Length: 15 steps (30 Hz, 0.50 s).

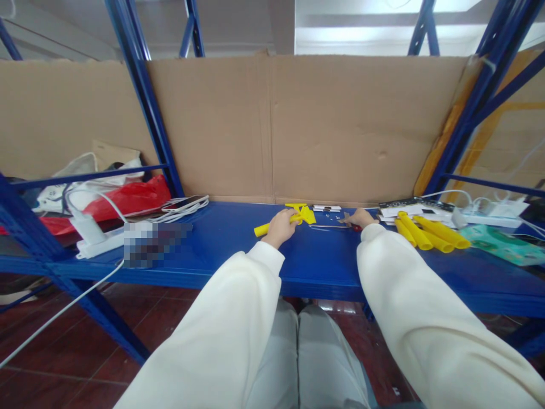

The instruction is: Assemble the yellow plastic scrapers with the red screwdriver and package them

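My left hand point(281, 227) is closed around a yellow plastic tube-like handle point(261, 230), whose end sticks out to the left. At its fingertips lies a flat, angular yellow plastic piece point(308, 215); whether it is joined to the handle cannot be made out. My right hand point(361, 217) is curled low over the tabletop, its fingers partly hidden. Under it shows the red handle of a screwdriver, with the thin metal shaft point(327, 226) pointing left. By those fingertips is a small grey-brown piece point(344, 218). Several tiny white bits point(332, 216) lie between the hands.
A small white-and-dark item point(326, 208) sits by the cardboard wall point(332, 125). Several yellow tubes point(434, 234) lie right, beside a keyboard-like object point(398, 205), a green packet point(502, 244) and a power strip point(489, 218). Cables, a phone point(187, 203) and red bag point(128, 201) are left.
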Each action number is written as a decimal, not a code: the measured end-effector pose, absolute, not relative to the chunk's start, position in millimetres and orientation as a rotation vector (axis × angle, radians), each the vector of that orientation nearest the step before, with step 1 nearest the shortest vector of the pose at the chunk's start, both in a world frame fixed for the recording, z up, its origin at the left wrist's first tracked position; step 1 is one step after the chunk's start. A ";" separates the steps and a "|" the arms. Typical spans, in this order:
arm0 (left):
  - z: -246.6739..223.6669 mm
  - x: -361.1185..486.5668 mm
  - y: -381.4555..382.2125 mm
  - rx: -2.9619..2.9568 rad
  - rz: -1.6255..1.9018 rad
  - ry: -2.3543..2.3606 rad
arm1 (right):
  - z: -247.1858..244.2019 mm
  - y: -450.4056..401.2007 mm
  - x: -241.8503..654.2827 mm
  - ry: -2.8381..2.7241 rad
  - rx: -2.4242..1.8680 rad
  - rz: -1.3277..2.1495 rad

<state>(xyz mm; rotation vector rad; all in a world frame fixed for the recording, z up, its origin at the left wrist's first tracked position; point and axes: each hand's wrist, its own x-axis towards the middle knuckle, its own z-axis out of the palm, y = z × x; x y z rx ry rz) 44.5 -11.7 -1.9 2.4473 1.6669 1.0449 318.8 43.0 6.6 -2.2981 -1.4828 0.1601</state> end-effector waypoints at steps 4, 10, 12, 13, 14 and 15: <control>-1.3 44.6 -11.9 2.433 1.053 1.661 | 5.3 44.7 322.5 -1.462 -2.287 0.161; 0.1 44.5 -12.9 2.432 1.031 1.669 | 2.4 45.8 323.2 -1.431 -2.279 0.148; 0.2 44.4 -13.0 2.435 1.029 1.667 | -0.6 47.6 325.1 -1.407 -2.257 0.137; 0.2 44.4 -13.0 2.433 1.030 1.666 | -2.6 49.2 326.8 -1.388 -2.239 0.131; 0.0 44.3 -12.9 2.431 1.030 1.666 | -4.9 51.0 328.8 -1.375 -2.198 0.117; -0.2 44.2 -12.8 2.429 1.031 1.666 | -7.1 52.9 331.1 -1.368 -2.147 0.098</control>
